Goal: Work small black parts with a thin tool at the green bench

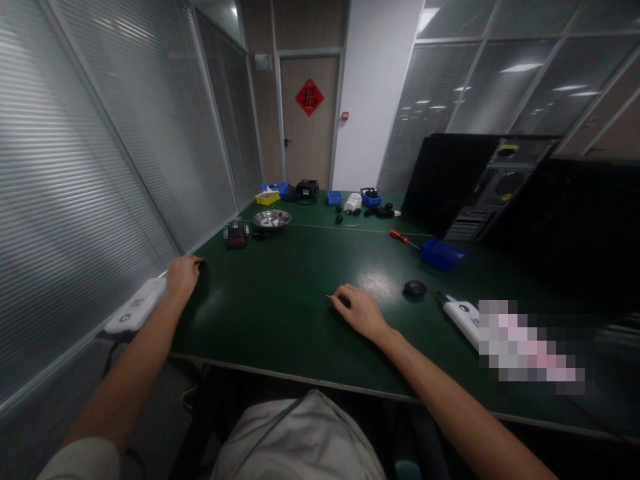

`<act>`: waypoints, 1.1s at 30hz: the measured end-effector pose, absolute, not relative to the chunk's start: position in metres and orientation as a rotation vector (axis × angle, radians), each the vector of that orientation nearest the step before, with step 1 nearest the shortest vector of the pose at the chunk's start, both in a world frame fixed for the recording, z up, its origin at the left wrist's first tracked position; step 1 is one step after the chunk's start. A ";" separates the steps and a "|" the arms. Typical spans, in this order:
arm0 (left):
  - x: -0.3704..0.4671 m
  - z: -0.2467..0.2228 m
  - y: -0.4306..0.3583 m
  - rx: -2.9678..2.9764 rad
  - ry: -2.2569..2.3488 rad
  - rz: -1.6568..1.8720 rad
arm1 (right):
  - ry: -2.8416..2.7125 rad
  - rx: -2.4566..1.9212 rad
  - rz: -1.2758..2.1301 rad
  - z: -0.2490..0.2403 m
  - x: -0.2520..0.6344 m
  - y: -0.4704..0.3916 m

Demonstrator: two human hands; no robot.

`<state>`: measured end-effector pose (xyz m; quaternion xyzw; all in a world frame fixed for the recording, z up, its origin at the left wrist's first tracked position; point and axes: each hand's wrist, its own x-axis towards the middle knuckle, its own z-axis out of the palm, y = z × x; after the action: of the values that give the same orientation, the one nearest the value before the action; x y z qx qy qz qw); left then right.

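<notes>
My right hand (359, 310) rests over the middle of the green table (280, 333) with its fingers closed. A small thin object with a pale tip (329, 297) pokes out to the left from between thumb and fingers; its kind does not show. At the table's left edge, my left hand (184, 275) has curled fingers. Something dark shows by its fingertips, too small to make out. Beneath my left forearm lies a white device (140, 307) with a round mark. To the right of my right hand sits a round black object (415, 289).
A red-handled screwdriver (399, 236) points toward a blue bin (443, 255) on the right. Another white device (463, 317) lies near the right front. Farther back are a metal bowl (271, 219), a dark box (237, 236) and small bins (335, 197). Computer cases (450, 180) stand at right.
</notes>
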<state>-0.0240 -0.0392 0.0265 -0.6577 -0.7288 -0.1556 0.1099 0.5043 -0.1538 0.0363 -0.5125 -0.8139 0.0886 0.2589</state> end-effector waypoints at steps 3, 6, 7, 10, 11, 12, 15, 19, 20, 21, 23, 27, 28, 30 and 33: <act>-0.024 0.026 -0.040 -1.945 -2.129 -0.451 | -2.207 -1.390 0.241 0.036 0.504 -0.153; -0.023 0.025 -0.041 -1.944 -2.121 -0.445 | -2.208 -1.399 0.244 0.037 0.504 -0.154; -0.023 0.025 -0.041 -1.943 -2.118 -0.443 | -2.210 -1.401 0.247 0.037 0.504 -0.154; -0.022 0.026 -0.041 -1.943 -2.113 -0.442 | -2.222 -1.401 0.261 0.038 0.504 -0.154; -0.022 0.026 -0.041 -1.943 -2.113 -0.442 | -2.225 -1.402 0.264 0.038 0.504 -0.154; -0.022 0.026 -0.040 -1.939 -2.115 -0.443 | -2.227 -1.404 0.266 0.038 0.504 -0.154; -0.022 0.027 -0.039 -1.935 -2.123 -0.441 | -2.227 -1.407 0.264 0.037 0.504 -0.154; -0.023 0.025 -0.038 -1.949 -2.119 -0.447 | -2.226 -1.385 0.271 0.037 0.504 -0.153; -0.024 0.024 -0.038 -1.946 -2.119 -0.451 | -2.226 -1.382 0.271 0.036 0.504 -0.153; -0.024 0.024 -0.038 -1.942 -2.119 -0.453 | -2.225 -1.380 0.270 0.036 0.504 -0.154; -0.024 0.024 -0.038 -1.926 -2.127 -0.462 | -2.224 -1.382 0.263 0.036 0.504 -0.154; -0.020 0.027 -0.042 -1.899 -2.157 -0.455 | -2.229 -1.391 0.259 0.036 0.504 -0.153; -0.018 0.029 -0.043 -1.894 -2.169 -0.447 | -2.232 -1.391 0.262 0.036 0.504 -0.153; -0.014 0.031 -0.046 -1.880 -2.195 -0.434 | -2.233 -1.389 0.266 0.037 0.504 -0.153; -0.009 0.032 -0.047 -1.846 -2.227 -0.439 | -2.234 -1.387 0.270 0.038 0.504 -0.154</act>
<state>-0.0092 -0.0474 0.0317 -0.6272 -0.7568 -0.1491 0.1079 0.5039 -0.1541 0.0381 -0.5085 -0.8191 0.0989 0.2465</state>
